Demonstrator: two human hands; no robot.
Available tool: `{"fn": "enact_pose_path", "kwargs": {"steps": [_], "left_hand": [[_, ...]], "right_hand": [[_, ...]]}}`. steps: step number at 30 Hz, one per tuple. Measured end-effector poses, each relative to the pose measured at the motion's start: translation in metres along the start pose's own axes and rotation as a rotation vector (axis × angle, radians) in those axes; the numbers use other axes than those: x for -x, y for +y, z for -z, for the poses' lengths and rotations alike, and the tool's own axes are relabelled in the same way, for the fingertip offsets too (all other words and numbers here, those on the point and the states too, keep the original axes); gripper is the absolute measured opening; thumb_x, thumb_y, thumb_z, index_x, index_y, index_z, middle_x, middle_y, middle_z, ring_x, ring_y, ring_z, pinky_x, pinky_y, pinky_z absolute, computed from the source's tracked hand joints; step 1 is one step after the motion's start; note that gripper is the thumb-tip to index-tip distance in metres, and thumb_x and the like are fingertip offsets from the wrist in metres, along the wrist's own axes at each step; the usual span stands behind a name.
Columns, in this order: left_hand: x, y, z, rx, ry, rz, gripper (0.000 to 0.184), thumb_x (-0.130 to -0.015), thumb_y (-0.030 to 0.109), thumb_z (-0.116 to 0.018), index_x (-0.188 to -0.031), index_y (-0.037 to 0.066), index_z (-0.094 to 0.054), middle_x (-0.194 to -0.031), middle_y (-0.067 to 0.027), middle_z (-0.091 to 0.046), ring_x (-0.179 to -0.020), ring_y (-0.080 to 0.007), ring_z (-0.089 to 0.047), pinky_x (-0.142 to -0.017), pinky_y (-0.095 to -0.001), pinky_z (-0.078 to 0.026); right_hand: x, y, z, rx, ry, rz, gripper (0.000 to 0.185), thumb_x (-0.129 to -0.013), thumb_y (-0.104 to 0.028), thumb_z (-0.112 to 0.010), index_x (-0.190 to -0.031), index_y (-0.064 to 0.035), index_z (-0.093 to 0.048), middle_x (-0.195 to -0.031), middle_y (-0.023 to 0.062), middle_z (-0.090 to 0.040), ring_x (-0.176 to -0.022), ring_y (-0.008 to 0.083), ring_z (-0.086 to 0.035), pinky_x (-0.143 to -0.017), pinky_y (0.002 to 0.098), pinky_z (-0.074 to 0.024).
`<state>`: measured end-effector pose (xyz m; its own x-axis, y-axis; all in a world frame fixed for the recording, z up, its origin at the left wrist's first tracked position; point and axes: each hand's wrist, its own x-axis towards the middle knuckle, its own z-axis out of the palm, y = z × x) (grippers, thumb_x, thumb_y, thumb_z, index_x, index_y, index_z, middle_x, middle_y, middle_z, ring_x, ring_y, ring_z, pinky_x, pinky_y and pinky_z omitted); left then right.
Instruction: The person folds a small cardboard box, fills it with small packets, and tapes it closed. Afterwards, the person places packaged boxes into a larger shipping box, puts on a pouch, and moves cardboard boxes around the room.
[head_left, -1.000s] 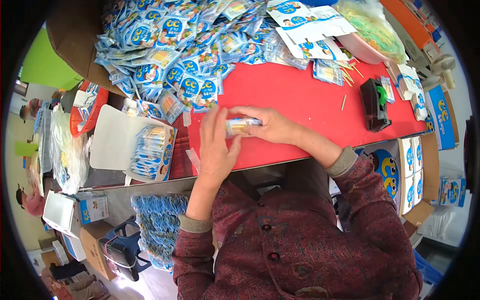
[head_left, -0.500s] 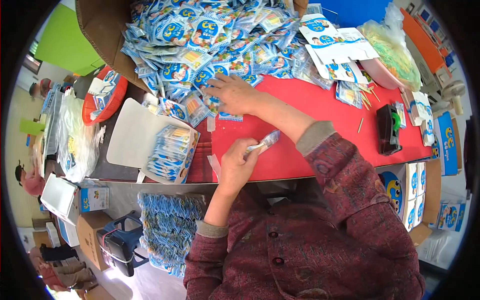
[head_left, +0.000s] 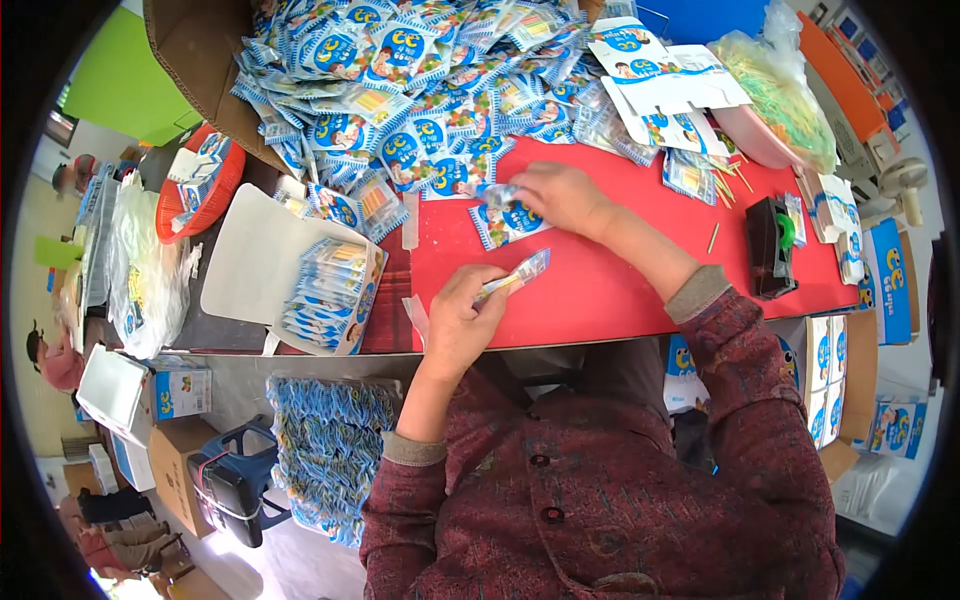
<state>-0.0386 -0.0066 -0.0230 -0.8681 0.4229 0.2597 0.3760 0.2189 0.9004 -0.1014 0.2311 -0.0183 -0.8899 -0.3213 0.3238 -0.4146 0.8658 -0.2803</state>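
My left hand (head_left: pixel 460 318), closed near the table's front edge, grips a small clear-and-blue snack packet (head_left: pixel 527 268), whose end sticks out past the fingers. Further forward, my right hand (head_left: pixel 565 197) pinches another blue packet (head_left: pixel 495 194), partly blurred. Just beneath it, a blue-and-white packet (head_left: pixel 503 226) lies on the red table cover (head_left: pixel 590 300). Beyond the right hand spreads a big heap of the same packets (head_left: pixel 400 60). To the left, an open white box (head_left: pixel 245 270) holds a row of packets standing on edge.
A red basket (head_left: pixel 225 200) sits at the left behind the open box. On the right are a black tape dispenser (head_left: pixel 770 250), flattened white cartons (head_left: pixel 665 85), thin sticks (head_left: pixel 735 180) and a pink basin (head_left: pixel 755 138). Bundled packets (head_left: pixel 330 450) stand below the table's edge.
My right hand has drawn back from the heap towards the right, bringing a packet with it. Another packet now lies nearer on the red cover. My left hand keeps its packet.
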Motion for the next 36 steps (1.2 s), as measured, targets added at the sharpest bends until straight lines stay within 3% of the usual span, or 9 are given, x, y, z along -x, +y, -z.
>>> {"fn": "enact_pose_path", "kwargs": {"steps": [3, 8, 11, 14, 20, 24, 26, 31, 36], "left_hand": [[-0.003, -0.002, -0.003, -0.135, 0.014, -0.187, 0.018, -0.076, 0.0, -0.068, -0.093, 0.004, -0.065, -0.113, -0.0148, -0.061, -0.105, -0.0304, -0.06, -0.086, -0.0357, -0.05], [-0.007, 0.001, -0.003, -0.373, 0.057, -0.336, 0.019, -0.074, -0.002, -0.067, -0.091, 0.005, -0.066, -0.148, -0.0196, -0.033, -0.134, -0.0416, -0.034, -0.106, -0.0418, -0.035], [0.001, -0.008, -0.006, -0.146, -0.035, -0.177, 0.021, -0.076, -0.002, -0.066, -0.095, 0.004, -0.065, -0.127, -0.0191, -0.055, -0.117, -0.0362, -0.054, -0.095, -0.0395, -0.045], [0.003, -0.004, -0.004, -0.188, -0.062, -0.197, 0.019, -0.079, 0.0, -0.065, -0.098, 0.002, -0.064, -0.103, -0.0155, -0.067, -0.097, -0.0278, -0.066, -0.084, -0.0332, -0.051], [0.004, 0.009, -0.005, -0.131, -0.051, 0.039, 0.047, -0.083, 0.009, -0.068, -0.127, 0.005, -0.049, -0.107, -0.0186, -0.066, -0.099, -0.0327, -0.066, -0.08, -0.0376, -0.053], [0.004, 0.002, -0.005, -0.145, -0.09, -0.061, 0.028, -0.082, 0.009, -0.069, -0.108, 0.002, -0.061, -0.1, -0.0158, -0.067, -0.091, -0.03, -0.067, -0.078, -0.0344, -0.053], [0.004, 0.003, -0.005, -0.119, -0.078, -0.118, 0.025, -0.082, 0.009, -0.069, -0.105, 0.002, -0.062, -0.099, -0.0147, -0.067, -0.09, -0.0276, -0.067, -0.078, -0.033, -0.052], [0.001, 0.017, -0.004, -0.453, 0.121, -0.538, 0.018, -0.08, 0.005, -0.07, -0.097, 0.006, -0.066, -0.114, -0.0178, -0.061, -0.104, -0.0319, -0.062, -0.086, -0.036, -0.05], [0.005, -0.008, -0.008, -0.333, 0.054, -0.412, 0.02, -0.079, 0.005, -0.07, -0.098, 0.008, -0.067, -0.121, -0.0181, -0.058, -0.111, -0.0327, -0.059, -0.09, -0.0368, -0.049]], "right_hand": [[0.005, -0.02, 0.028, -0.497, 0.0, -0.245, 0.012, -0.087, -0.014, -0.059, -0.095, -0.0061, -0.064, -0.09, 0.0124, -0.067, -0.08, 0.0319, -0.063, -0.07, 0.0365, -0.0513], [0.025, -0.038, 0.03, -0.362, -0.314, 0.042, 0.026, -0.09, -0.032, -0.057, -0.092, -0.0081, -0.067, -0.086, 0.0162, -0.066, -0.074, 0.0352, -0.062, -0.065, 0.0434, -0.0483], [0.025, -0.04, 0.036, -0.469, -0.373, -0.173, 0.027, -0.09, -0.031, -0.057, -0.095, -0.007, -0.068, -0.09, 0.0168, -0.066, -0.078, 0.0343, -0.064, -0.068, 0.0424, -0.0496], [0.017, -0.007, 0.003, -0.495, -0.005, -0.002, 0.037, -0.085, -0.029, -0.066, -0.116, -0.0097, -0.063, -0.109, 0.0157, -0.064, -0.099, 0.0345, -0.062, -0.085, 0.0395, -0.0498], [0.02, -0.011, 0.005, -0.064, -0.191, 0.149, 0.048, -0.076, -0.018, -0.07, -0.122, -0.0174, -0.059, -0.12, 0.0081, -0.062, -0.116, 0.0301, -0.053, -0.095, 0.0383, -0.0435], [0.025, -0.012, -0.002, -0.057, -0.042, 0.166, 0.037, -0.08, -0.017, -0.064, -0.118, -0.0152, -0.061, -0.112, 0.0105, -0.065, -0.106, 0.0314, -0.059, -0.087, 0.041, -0.0476], [0.023, -0.019, 0.007, -0.419, -0.005, -0.21, 0.028, -0.085, -0.017, -0.057, -0.112, -0.0128, -0.064, -0.1, 0.0155, -0.067, -0.091, 0.034, -0.064, -0.079, 0.0441, -0.0508], [0.029, -0.052, 0.031, -0.351, -0.165, -0.065, 0.025, -0.088, -0.022, -0.051, -0.107, -0.0181, -0.067, -0.093, 0.0159, -0.067, -0.083, 0.036, -0.065, -0.073, 0.0449, -0.052], [0.039, -0.068, 0.034, -0.3, -0.383, -0.022, 0.025, -0.088, -0.03, -0.054, -0.104, -0.018, -0.068, -0.09, 0.0123, -0.068, -0.083, 0.0334, -0.065, -0.073, 0.044, -0.0513]]}}
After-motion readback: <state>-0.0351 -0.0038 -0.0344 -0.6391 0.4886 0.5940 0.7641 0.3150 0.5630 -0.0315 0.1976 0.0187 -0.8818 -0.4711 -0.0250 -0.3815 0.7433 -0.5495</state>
